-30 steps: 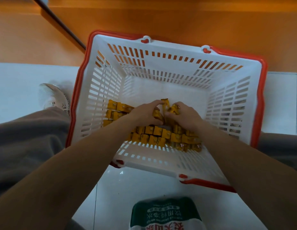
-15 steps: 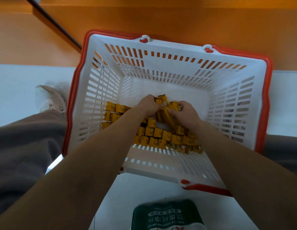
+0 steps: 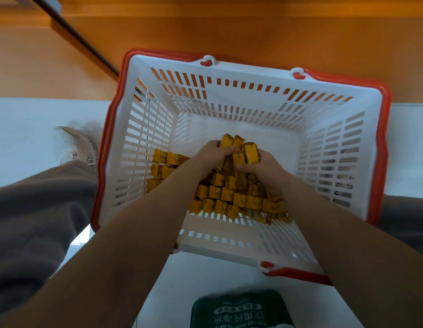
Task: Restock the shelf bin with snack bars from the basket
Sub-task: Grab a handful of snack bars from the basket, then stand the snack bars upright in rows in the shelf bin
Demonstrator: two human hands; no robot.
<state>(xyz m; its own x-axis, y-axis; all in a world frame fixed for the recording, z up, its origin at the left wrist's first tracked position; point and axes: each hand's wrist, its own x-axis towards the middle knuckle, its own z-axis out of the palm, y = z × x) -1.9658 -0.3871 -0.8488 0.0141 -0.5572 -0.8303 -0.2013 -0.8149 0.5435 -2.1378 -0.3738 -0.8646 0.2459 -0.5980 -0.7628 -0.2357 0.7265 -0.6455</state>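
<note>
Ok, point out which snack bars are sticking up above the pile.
The bunch of bars gripped between the left hand and right hand stands up above the rest. The other bars lie in rows on the floor of the basket.

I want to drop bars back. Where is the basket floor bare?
Bare: far floor strip of the basket, between bars and far wall. Crowded: the near half, full of bars, where left hand and right hand grip a bunch.

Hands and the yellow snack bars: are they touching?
Touching. The head view shows the left hand and right hand with fingers curled round a bunch of snack bars.
</note>
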